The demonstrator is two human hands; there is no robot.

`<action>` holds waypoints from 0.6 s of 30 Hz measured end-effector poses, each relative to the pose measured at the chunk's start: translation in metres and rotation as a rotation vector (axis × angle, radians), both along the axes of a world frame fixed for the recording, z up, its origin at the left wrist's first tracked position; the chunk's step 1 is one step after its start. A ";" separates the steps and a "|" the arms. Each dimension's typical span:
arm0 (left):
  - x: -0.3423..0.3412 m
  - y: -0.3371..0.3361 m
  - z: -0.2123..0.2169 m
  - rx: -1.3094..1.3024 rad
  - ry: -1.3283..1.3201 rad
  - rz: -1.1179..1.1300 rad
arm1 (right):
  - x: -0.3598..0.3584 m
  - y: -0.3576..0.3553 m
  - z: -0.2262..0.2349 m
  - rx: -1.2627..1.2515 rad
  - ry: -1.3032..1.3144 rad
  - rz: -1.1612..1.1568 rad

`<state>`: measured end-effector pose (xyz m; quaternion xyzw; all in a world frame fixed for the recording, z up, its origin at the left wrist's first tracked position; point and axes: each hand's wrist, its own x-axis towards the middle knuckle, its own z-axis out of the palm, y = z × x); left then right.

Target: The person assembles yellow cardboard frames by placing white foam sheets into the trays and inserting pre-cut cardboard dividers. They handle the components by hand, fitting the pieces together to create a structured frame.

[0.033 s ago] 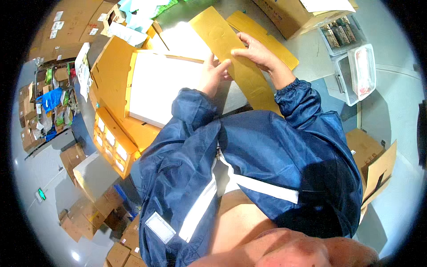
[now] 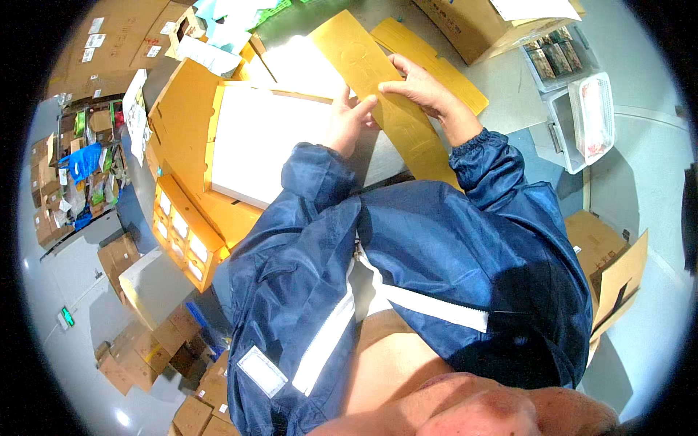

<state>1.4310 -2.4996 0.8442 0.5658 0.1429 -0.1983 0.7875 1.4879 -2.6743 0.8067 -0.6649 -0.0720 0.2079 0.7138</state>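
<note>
A long yellow cardboard strip (image 2: 385,102) with faint rounded outlines pressed into it slants across the middle of the bench. My left hand (image 2: 350,122) pinches its left edge, thumb on the upper face and fingers partly hidden beneath. From the opposite edge, my right hand (image 2: 423,89) holds the same strip, its thumb lying on the face. Left of my hands lies an open yellow box (image 2: 182,120) with a white panel (image 2: 265,138) inside. A second flat yellow cardboard piece (image 2: 443,69), with notched edges, rests on the bench behind my right hand.
A yellow tray with cut-outs (image 2: 189,236) stands at the bench's left edge. Clear plastic bins (image 2: 574,127) sit at the right, below a large brown carton (image 2: 465,25). An open carton (image 2: 614,269) is at my right side. Loaded shelves (image 2: 80,167) and stacked cartons line the left.
</note>
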 end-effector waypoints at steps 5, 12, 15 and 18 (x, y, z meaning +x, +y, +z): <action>0.005 -0.001 -0.001 0.068 -0.020 -0.061 | -0.001 -0.003 -0.002 0.076 0.140 -0.069; 0.020 -0.005 -0.013 0.078 -0.044 -0.027 | -0.002 -0.018 -0.006 -0.107 0.027 -0.141; 0.030 0.000 -0.008 0.075 -0.036 -0.121 | 0.000 -0.028 -0.002 0.150 0.242 -0.024; 0.030 -0.005 -0.002 -0.064 -0.041 -0.156 | 0.002 -0.036 0.008 0.453 0.323 0.026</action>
